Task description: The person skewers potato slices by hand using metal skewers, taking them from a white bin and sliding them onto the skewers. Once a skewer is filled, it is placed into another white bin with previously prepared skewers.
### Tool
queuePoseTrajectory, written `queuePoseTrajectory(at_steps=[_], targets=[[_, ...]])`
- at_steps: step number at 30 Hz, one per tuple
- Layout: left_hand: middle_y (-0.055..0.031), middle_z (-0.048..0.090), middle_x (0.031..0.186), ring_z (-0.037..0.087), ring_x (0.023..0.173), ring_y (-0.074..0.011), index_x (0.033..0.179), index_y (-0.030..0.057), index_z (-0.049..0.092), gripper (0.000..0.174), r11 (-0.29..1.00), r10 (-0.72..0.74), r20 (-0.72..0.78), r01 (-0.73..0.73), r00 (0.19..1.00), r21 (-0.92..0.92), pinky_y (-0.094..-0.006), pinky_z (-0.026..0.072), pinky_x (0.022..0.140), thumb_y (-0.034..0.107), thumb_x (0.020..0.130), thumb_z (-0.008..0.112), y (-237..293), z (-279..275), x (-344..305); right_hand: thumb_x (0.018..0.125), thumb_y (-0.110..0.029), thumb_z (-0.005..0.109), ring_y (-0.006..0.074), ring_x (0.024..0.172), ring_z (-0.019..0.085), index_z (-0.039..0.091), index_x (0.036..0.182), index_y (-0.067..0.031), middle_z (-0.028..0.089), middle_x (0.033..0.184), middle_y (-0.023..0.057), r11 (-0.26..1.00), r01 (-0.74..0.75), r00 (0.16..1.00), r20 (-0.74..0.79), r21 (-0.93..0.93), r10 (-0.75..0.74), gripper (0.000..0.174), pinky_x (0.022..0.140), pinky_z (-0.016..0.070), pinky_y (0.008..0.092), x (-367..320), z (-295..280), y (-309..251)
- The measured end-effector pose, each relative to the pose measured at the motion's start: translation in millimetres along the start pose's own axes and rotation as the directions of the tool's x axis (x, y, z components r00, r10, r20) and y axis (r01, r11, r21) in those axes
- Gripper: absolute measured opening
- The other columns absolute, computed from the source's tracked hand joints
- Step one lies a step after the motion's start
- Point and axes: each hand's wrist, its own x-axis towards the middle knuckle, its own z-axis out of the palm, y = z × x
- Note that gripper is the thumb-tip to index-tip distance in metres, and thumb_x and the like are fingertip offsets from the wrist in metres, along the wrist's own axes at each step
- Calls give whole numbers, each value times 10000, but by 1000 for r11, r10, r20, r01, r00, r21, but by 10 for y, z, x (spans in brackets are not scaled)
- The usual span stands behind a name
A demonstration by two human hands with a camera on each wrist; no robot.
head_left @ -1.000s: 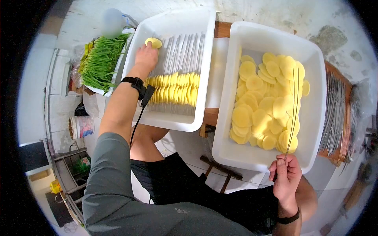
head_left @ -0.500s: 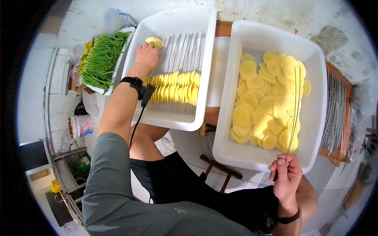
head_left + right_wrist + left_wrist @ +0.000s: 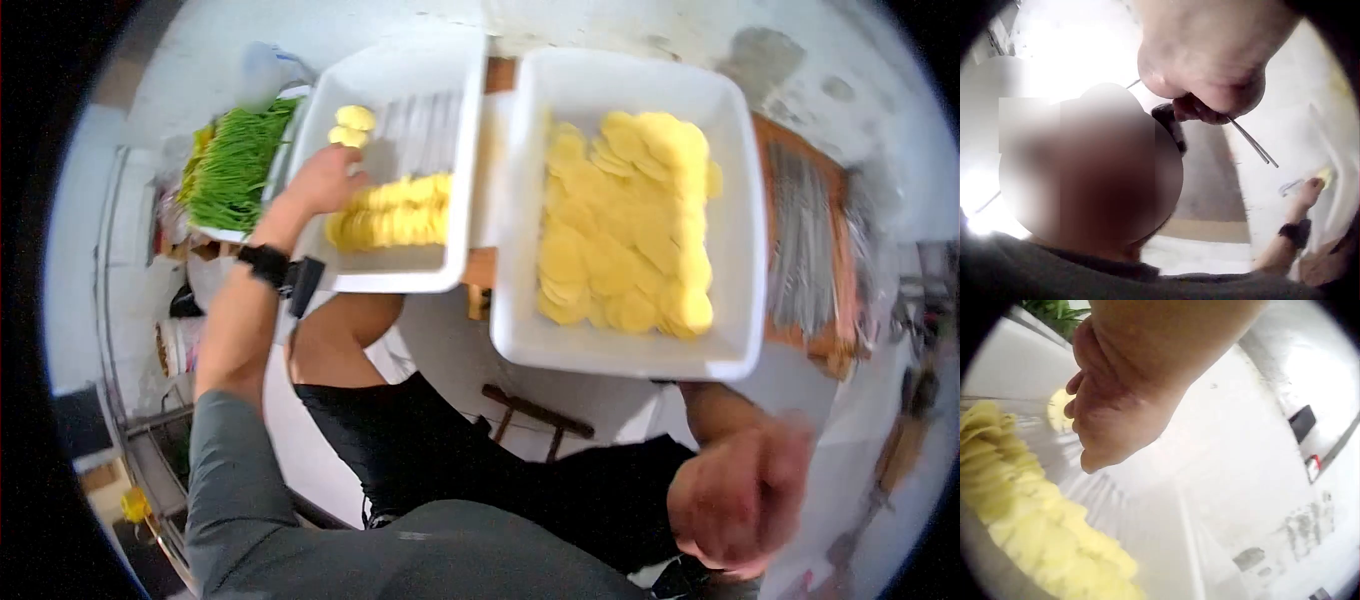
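Note:
My left hand [image 3: 322, 182] is over the left white tub [image 3: 466, 210], its fingertips right at a few round yellow potato slices [image 3: 352, 118]. In the left wrist view a slice [image 3: 1059, 412] shows beside those fingers. Threaded rows of potato slices [image 3: 395, 222] lie just below the hand, across thin metal skewers [image 3: 425, 130]. My right hand [image 3: 740, 490], blurred, is raised close to the head camera. In the right wrist view it grips thin metal skewers [image 3: 1254, 142], whose ends stick out past the fingers.
A second white tub [image 3: 735, 215] on the right holds a heap of loose potato slices [image 3: 620, 220]. Beyond it, a bundle of skewers [image 3: 800, 240] lies on a wooden board. Green stalks [image 3: 240, 165] fill a container at the left.
The view has shifted, so both tubs appear further left. My right hand has risen towards the camera with the skewers. The left hand has drawn back slightly, and the slices beside it now lie spread.

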Motion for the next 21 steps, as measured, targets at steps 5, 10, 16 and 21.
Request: queuePoseTrajectory(at_steps=[5,10,16,21], targets=[[-190,631,1004,616,868,-314,1099,-20,599,323,960,57,66,-37,996,-277,-372,491,789,190,855,620,1159,-691,-427,958,-263,522,128,405,487,508,1043,-148,670,905,153,988,-6,915,399,156,-58,144,382,377,261,-342,538,-408],[-180,636,979,617,861,-309,1061,-12,613,284,875,326,15,-296,945,-383,-374,494,775,187,858,619,2010,-715,-634,962,-250,511,130,402,456,543,945,-104,656,880,177,965,-65,881,468,253,-64,151,373,305,256,-624,679,-466],[-187,643,1012,617,934,-330,1048,-3,633,254,852,428,85,-370,900,-370,-379,497,805,153,849,605,2519,-361,-347,938,-244,547,168,410,473,525,956,-99,649,843,164,974,19,821,552,227,-144,148,383,308,270,-993,531,-416],[-186,651,1036,609,987,-335,1059,13,642,264,900,366,166,-303,915,-314,-387,494,836,118,819,604,2681,-124,-14,928,-233,557,159,393,444,522,972,-87,654,851,163,967,91,856,478,237,-198,156,386,300,267,-1108,441,-333]])
